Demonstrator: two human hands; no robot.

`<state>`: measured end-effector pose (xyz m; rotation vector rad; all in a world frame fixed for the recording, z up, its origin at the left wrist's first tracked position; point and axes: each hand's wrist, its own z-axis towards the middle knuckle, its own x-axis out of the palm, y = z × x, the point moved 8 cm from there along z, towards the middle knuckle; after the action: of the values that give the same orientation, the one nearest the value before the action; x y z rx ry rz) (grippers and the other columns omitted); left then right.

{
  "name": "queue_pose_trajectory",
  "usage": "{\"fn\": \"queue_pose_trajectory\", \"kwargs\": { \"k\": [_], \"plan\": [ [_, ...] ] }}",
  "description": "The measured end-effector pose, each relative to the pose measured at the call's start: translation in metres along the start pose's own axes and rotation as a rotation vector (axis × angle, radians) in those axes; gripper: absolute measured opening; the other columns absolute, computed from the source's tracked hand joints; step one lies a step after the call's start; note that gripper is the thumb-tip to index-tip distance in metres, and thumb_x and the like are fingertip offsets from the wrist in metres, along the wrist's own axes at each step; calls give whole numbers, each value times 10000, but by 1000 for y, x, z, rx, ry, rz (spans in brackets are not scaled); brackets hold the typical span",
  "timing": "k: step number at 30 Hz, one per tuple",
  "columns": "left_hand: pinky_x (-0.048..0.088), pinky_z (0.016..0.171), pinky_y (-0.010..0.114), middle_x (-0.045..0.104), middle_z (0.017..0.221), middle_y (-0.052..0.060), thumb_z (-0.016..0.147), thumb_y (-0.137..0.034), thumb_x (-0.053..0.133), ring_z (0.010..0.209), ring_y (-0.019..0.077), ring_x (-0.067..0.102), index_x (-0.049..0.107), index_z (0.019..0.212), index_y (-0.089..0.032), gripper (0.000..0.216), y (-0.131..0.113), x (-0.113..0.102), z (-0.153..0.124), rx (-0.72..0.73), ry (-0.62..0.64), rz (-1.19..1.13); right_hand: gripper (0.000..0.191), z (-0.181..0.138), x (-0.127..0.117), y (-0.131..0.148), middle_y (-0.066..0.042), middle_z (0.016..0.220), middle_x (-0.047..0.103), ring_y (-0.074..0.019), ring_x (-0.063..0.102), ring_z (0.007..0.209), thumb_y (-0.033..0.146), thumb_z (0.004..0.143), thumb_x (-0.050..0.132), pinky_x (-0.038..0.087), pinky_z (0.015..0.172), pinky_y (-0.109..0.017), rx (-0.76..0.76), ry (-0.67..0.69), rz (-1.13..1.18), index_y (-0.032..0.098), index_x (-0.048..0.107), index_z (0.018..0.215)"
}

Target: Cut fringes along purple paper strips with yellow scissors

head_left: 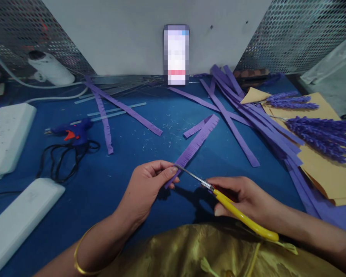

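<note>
Purple strip (194, 148) was in front of me, above the worktop (132, 152), near end in the left hand (154, 177), far end bent back on itself. Fine cuts ran along it. Left grip: closed, strip pinched between thumb and fingers. Right hand (245, 196): grip closed around the yellow handles of the scissors (239, 215), blade tips at the strip just beside the left thumb. Couldn't tell how far the blades were parted.

Beyond the strip I had tiny scraps (168, 115) scattered. Two more strips lay to the left, crossing at their far ends; a pile of strips (248, 111) to the right. Left side: blue glue gun (77, 130) with black cord (60, 161), two white power strips nearer the edge. Far right: purple flowers (320, 134) on tan paper (320, 184). Phone (176, 55) stood upright against the back panel (118, 38).
</note>
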<state>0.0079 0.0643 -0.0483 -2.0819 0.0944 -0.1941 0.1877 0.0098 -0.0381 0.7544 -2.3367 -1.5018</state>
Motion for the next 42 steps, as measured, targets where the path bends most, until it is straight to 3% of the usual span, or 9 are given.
{"fn": "queue_pose_trajectory", "kwargs": {
  "k": [15, 20, 28, 42],
  "plan": [
    [426, 569, 179, 695, 637, -7, 760, -287, 801, 561, 71, 543, 760, 694, -182, 130, 8, 5, 3, -74, 81, -115, 291, -1, -4, -1, 41, 704, 458, -116, 384, 626, 445, 852, 709, 317, 546, -228, -23, -23, -75, 174, 620, 792],
    [454, 607, 196, 725, 675, 4, 736, -306, 826, 604, 89, 581, 782, 753, -184, 131, 6, 3, 2, -47, 57, -58, 291, -3, -11, 3, -1, 791, 619, -148, 530, 685, 470, 862, 708, 393, 608, -243, -153, -164, -346, 189, 646, 815],
    [451, 618, 195, 728, 679, 3, 746, -284, 803, 636, 98, 603, 781, 762, -180, 108, 2, -3, 1, -15, 10, -29, 426, -7, -14, 15, 1, 746, 618, -159, 543, 613, 493, 832, 751, 362, 556, -254, -244, -264, -642, 219, 688, 1152],
    [455, 616, 201, 722, 648, 3, 722, -282, 818, 596, 97, 579, 776, 760, -179, 117, 4, 0, 0, -39, -7, -63, 484, -7, -11, 17, -9, 725, 607, -161, 543, 610, 628, 916, 587, 355, 550, -261, -263, -215, -618, 184, 681, 1084]
  ]
}}
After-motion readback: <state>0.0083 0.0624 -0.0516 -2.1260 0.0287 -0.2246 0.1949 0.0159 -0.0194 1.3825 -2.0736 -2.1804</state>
